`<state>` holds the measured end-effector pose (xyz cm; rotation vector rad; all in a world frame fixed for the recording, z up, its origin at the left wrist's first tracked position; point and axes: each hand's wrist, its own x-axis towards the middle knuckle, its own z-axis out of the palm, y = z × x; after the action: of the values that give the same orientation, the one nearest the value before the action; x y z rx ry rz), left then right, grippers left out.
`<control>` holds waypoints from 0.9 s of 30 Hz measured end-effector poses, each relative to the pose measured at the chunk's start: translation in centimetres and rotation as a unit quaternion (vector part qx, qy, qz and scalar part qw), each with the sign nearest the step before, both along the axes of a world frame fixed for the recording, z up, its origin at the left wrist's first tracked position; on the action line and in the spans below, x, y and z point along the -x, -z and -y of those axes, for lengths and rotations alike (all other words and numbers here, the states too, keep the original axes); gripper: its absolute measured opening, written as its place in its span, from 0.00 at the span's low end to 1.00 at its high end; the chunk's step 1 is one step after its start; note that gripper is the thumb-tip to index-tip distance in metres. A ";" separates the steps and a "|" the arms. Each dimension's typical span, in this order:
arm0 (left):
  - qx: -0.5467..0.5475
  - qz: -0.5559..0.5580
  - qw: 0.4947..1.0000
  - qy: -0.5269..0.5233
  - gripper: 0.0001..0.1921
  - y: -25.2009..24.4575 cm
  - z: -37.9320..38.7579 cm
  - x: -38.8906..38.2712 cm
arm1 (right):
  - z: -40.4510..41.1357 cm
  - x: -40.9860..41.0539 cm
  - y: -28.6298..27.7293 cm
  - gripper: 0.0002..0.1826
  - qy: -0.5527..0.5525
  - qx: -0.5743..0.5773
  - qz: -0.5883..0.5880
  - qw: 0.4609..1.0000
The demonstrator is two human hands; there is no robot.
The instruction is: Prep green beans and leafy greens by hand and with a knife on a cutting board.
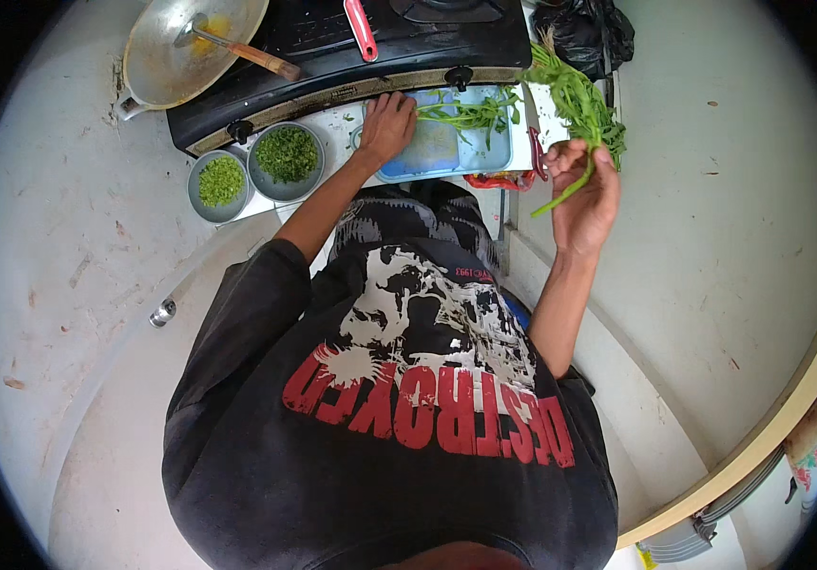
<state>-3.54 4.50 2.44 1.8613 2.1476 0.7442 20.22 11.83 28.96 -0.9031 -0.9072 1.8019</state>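
My right hand (586, 189) holds a leafy green stalk (571, 194) between thumb and fingers, raised at the right. Its bare cut end points down toward me. My left hand (388, 128) is over the left part of a blue cutting board (415, 160), its fingers at the stem ends of some cut leafy greens (476, 115). Those greens lie across the board with their leaves to the right. Just right of the board is a kitchen knife (536, 153) with a dark red handle, its blade pointing away from me. A larger bunch of greens (572, 92) lies beyond my right hand.
Left of the board stand a bowl of chopped dark greens (287, 155) and a bowl of chopped pale green stems (221, 182). Behind is a black gas stove (308, 71) bearing a wok (159, 57) with a wooden-handled ladle (266, 60). A black plastic bag (593, 35) sits back right.
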 end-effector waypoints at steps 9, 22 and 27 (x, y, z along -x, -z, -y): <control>-0.026 -0.025 0.993 0.110 0.18 0.6 -1.9 -0.5 | 0.4 -0.6 -0.5 0.18 0.050 0.006 0.044 0.998; -0.137 -0.070 0.987 -0.053 0.17 -4.2 -0.6 -2.2 | 2.1 -0.2 2.8 0.15 0.050 0.032 0.140 0.988; -0.025 0.432 0.900 -0.046 0.17 -9.4 0.4 -5.2 | 3.0 0.8 6.1 0.15 -0.033 -0.006 0.193 0.981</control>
<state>1.65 4.06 11.81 1.0923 1.6196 1.3353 19.44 8.83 22.86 -1.2552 -1.1994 1.7017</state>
